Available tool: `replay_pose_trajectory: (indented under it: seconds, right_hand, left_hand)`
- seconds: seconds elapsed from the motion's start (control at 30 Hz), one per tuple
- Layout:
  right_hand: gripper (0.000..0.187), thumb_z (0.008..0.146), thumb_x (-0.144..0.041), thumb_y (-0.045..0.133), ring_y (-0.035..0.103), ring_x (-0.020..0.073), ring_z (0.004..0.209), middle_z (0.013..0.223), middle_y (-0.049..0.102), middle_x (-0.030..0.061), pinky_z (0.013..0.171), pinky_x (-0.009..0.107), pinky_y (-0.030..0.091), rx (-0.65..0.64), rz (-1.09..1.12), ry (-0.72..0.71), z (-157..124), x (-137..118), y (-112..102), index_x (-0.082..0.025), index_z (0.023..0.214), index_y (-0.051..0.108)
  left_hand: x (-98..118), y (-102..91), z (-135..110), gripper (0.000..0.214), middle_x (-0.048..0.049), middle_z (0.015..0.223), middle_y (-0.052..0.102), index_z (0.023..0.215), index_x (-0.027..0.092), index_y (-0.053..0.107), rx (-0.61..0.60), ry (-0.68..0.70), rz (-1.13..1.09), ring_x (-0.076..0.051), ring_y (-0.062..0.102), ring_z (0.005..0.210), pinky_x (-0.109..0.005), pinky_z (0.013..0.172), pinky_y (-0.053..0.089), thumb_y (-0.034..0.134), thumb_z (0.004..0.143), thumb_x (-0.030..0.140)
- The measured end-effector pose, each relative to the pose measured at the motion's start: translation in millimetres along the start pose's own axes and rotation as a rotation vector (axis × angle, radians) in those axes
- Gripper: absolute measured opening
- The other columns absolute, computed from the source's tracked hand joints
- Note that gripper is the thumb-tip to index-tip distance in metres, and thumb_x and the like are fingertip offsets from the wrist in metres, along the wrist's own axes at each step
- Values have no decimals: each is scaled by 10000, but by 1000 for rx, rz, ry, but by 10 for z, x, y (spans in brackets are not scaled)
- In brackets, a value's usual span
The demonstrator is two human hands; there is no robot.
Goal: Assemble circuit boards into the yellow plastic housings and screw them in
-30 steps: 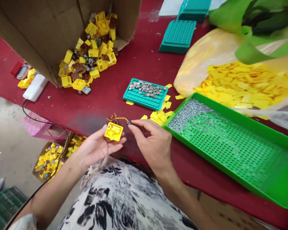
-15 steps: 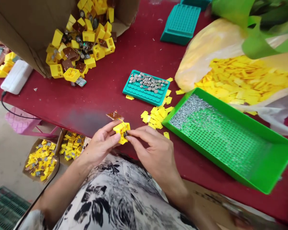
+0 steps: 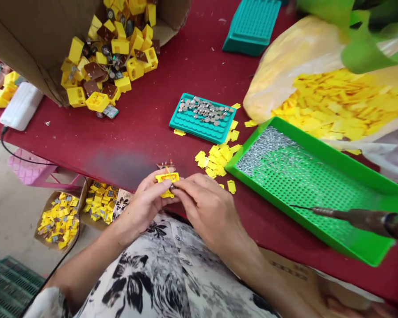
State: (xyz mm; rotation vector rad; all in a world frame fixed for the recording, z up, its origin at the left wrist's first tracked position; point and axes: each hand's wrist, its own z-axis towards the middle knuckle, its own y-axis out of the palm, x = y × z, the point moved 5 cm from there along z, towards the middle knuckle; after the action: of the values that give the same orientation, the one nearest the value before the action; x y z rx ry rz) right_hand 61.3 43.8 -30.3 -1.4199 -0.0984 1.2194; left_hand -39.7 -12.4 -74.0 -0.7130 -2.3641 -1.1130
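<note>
Between my hands, near the table's front edge, is a small yellow plastic housing [image 3: 167, 177] with its hollow side up. My left hand [image 3: 149, 194] is closed around it, thumb on its rim. A brown circuit board [image 3: 166, 164] hangs beyond the fingers on thin wires. My right hand [image 3: 207, 203] pinches a small dark round part [image 3: 172, 187] at the housing's right side; the fingertips partly hide it. Several flat yellow covers [image 3: 219, 157] lie just beyond my right hand. Past them, a teal tray [image 3: 202, 132] bears round metal button cells [image 3: 205, 111].
A green tray [image 3: 318, 236] of small screws stands at the right, with a screwdriver-like tool [image 3: 345, 215] reaching over it. Behind it lies a bag of yellow covers [image 3: 345, 106]. A cardboard box [image 3: 23, 39] spills yellow housings at the left. A white power bank [image 3: 21, 106] sits beside it.
The housing has tilted so its hollow faces up more, and the circuit board has turned edge-on. The screwdriver-like tool has come into view over the green tray from the right.
</note>
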Motion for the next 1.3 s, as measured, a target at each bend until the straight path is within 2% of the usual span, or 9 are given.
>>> replay_pose_trajectory:
  seconds: [0.33, 0.57, 0.73, 0.87, 1.0, 1.07, 1.13, 1.23, 1.3]
  right_hand:
    - [168, 909, -114, 569, 661, 162, 865, 928, 700, 59, 777, 311, 554, 265, 78, 85, -45, 35, -331, -185, 1015, 678]
    - [136, 908, -142, 567, 658, 143, 828, 886, 700, 45, 745, 280, 545, 334, 110, 135, -88, 161, -326, -185, 976, 676]
    - [179, 907, -279, 559, 677, 150, 755, 875, 722, 32, 704, 299, 560, 114, 463, 353, -3, 466, -133, -198, 981, 701]
    - [308, 865, -247, 562, 681, 146, 867, 1002, 718, 47, 784, 305, 564, -75, 690, 336, 117, 554, -21, -209, 1155, 661]
    - [393, 919, -504, 501, 628, 127, 658, 834, 688, 49, 600, 266, 518, -222, 859, 489, 222, 591, 86, -174, 1044, 675]
    - [522, 914, -620, 438, 596, 137, 649, 748, 657, 45, 592, 272, 478, -265, 728, 456, 303, 535, 107, -170, 910, 702]
    - [547, 891, -650, 464, 571, 157, 678, 691, 632, 48, 640, 299, 444, -266, 405, 354, 394, 438, 99, -183, 771, 722]
    - [479, 837, -625, 583, 550, 192, 684, 670, 622, 69, 654, 335, 386, -249, -70, 248, 501, 275, 87, -194, 701, 743]
    - [395, 817, -545, 642, 540, 191, 630, 662, 635, 79, 601, 330, 339, -292, -227, 235, 544, 201, 99, -188, 677, 736]
  left_hand:
    - [-8, 71, 13, 424, -42, 934, 726, 1066, 163, 572, -37, -33, 107, -160, 721, 755, -260, 680, 569, 807, 715, 200]
    - [-47, 114, -41, 471, -81, 1009, 737, 1110, 173, 514, -112, -13, 135, -174, 744, 740, -222, 604, 572, 800, 741, 227]
    - [-41, 140, -117, 410, -67, 990, 735, 1099, 192, 537, -268, -128, 130, -185, 749, 775, -231, 617, 585, 783, 772, 224]
    - [-3, 153, -180, 384, -52, 983, 720, 1117, 207, 557, -369, -168, 102, -187, 748, 791, -217, 586, 574, 763, 794, 234]
    - [27, 118, -198, 362, -74, 1004, 700, 1147, 204, 558, -338, -144, 247, -174, 724, 806, -227, 612, 562, 725, 828, 246]
    - [8, 79, -181, 356, -82, 996, 690, 1156, 194, 559, -294, -136, 373, -173, 709, 804, -230, 606, 553, 706, 836, 246]
    - [-31, 38, -152, 373, -77, 982, 679, 1171, 191, 566, -255, -125, 497, -188, 703, 797, -233, 580, 544, 697, 824, 235]
    - [-84, -16, -101, 423, -60, 976, 661, 1204, 193, 570, -190, -88, 614, -206, 699, 761, -250, 547, 539, 683, 797, 209]
    - [-99, -31, -79, 421, -55, 977, 652, 1196, 194, 568, -160, -72, 627, -209, 694, 750, -257, 537, 541, 672, 788, 201]
